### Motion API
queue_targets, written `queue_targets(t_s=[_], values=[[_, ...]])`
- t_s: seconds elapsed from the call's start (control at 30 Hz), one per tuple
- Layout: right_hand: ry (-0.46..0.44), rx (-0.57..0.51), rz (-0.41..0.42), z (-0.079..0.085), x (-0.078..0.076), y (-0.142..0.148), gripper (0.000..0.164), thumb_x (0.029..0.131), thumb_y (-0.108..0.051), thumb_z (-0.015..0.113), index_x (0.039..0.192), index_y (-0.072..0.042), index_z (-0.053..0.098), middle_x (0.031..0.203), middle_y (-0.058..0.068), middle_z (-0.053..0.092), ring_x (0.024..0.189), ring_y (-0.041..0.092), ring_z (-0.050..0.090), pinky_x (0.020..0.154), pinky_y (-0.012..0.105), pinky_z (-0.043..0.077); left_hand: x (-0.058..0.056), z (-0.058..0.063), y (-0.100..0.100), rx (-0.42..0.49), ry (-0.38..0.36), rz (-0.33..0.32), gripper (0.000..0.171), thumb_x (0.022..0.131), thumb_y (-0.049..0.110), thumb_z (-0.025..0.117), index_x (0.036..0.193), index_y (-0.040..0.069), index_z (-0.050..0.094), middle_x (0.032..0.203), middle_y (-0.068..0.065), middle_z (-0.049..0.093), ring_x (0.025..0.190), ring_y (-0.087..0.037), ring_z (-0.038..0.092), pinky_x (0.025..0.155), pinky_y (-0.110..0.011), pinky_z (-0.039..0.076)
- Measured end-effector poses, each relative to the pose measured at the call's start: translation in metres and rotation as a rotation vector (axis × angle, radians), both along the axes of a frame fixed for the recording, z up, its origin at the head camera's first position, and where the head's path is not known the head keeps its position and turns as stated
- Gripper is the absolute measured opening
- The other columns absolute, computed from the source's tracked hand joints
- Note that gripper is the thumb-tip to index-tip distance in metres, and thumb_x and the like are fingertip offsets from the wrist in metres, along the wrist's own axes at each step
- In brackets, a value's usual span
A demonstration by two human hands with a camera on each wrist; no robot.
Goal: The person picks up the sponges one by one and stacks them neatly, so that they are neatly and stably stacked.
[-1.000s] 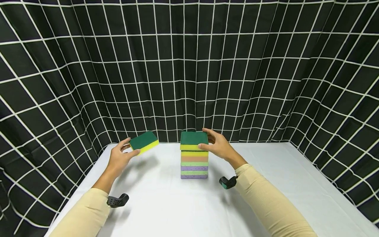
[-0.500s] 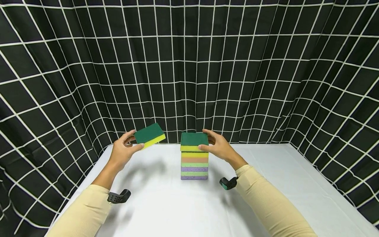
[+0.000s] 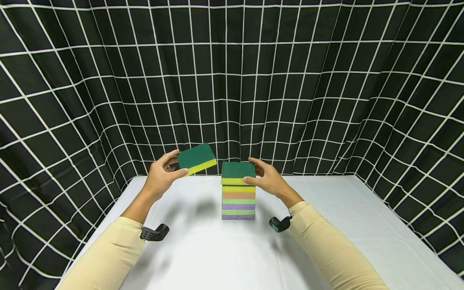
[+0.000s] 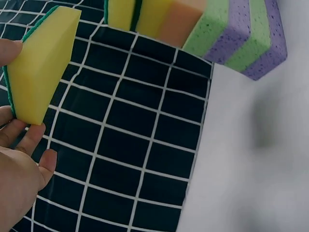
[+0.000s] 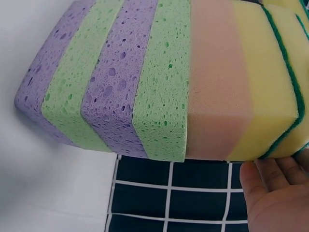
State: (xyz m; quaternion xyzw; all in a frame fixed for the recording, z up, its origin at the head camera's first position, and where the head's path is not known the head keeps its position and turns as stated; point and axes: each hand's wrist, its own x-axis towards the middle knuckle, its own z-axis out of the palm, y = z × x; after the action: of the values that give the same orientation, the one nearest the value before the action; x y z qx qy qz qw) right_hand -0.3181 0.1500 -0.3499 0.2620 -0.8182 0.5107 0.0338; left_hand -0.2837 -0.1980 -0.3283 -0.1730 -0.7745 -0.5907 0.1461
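My left hand [image 3: 161, 173] grips a yellow sponge with a green scouring pad [image 3: 197, 157] by its left end, thumb in front and fingers behind. It is tilted in the air, left of and higher than a stack of sponges [image 3: 238, 201]. From the table up, the stack goes purple, green, purple, green, orange, then yellow with green pads. At its top, my right hand [image 3: 268, 177] holds the uppermost yellow-and-green sponge [image 3: 237, 171] by its right side, thumb on the front face. In the right wrist view, the fingertips [image 5: 248, 171] lie along the side of the yellow layers.
The stack stands on a white-covered table [image 3: 203, 257]. A black curtain with a white grid [image 3: 232, 88] hangs behind the table and along both sides. Black bands with devices [image 3: 155, 233] sit on both wrists.
My left hand has carried its sponge up and to the right, closer to the stack, and tilted it a little less. The right hand and the stack stay in place.
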Motion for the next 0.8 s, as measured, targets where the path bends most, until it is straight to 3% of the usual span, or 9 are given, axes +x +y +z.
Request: queue_targets(t_s=[0.3, 0.43, 0.63, 0.8], values=[[-0.005, 0.003, -0.015, 0.000, 0.001, -0.001, 0.079, 0.084, -0.027, 0.078, 0.148, -0.008, 0.036, 0.121, 0.010, 0.059, 0.116, 0.026, 0.054, 0.097, 0.043, 0.044, -0.004, 0.008, 0.018, -0.008, 0.012, -0.066, 0.072, 0.084, 0.011, 0.075, 0.146, 0.006, 0.040, 0.129, -0.015, 0.050, 0.113, -0.026, 0.050, 0.096, -0.037, 0.040], [-0.007, 0.002, -0.005, 0.000, 0.000, -0.001, 0.078, 0.084, -0.026, 0.077, 0.148, -0.006, 0.035, 0.124, 0.013, 0.057, 0.118, 0.029, 0.053, 0.097, 0.044, 0.043, -0.007, 0.010, 0.027, -0.001, 0.006, -0.092, 0.071, 0.084, 0.010, 0.074, 0.146, 0.006, 0.039, 0.131, -0.016, 0.050, 0.113, -0.030, 0.050, 0.091, -0.033, 0.043], [-0.017, 0.004, 0.004, 0.002, 0.001, -0.002, 0.078, 0.086, -0.019, 0.076, 0.149, -0.003, 0.032, 0.127, 0.018, 0.055, 0.120, 0.032, 0.052, 0.098, 0.046, 0.042, -0.009, 0.013, 0.037, -0.005, -0.022, -0.116, 0.071, 0.085, 0.011, 0.074, 0.147, 0.008, 0.039, 0.133, -0.016, 0.049, 0.111, -0.033, 0.051, 0.088, -0.036, 0.046], [-0.007, 0.015, 0.010, 0.018, 0.018, -0.006, 0.074, 0.087, -0.011, 0.072, 0.147, 0.004, 0.031, 0.127, 0.022, 0.053, 0.119, 0.035, 0.052, 0.100, 0.048, 0.040, -0.013, 0.015, 0.048, 0.020, -0.016, -0.160, 0.070, 0.084, 0.008, 0.074, 0.145, 0.006, 0.041, 0.128, -0.017, 0.052, 0.106, -0.032, 0.055, 0.085, -0.032, 0.048]])
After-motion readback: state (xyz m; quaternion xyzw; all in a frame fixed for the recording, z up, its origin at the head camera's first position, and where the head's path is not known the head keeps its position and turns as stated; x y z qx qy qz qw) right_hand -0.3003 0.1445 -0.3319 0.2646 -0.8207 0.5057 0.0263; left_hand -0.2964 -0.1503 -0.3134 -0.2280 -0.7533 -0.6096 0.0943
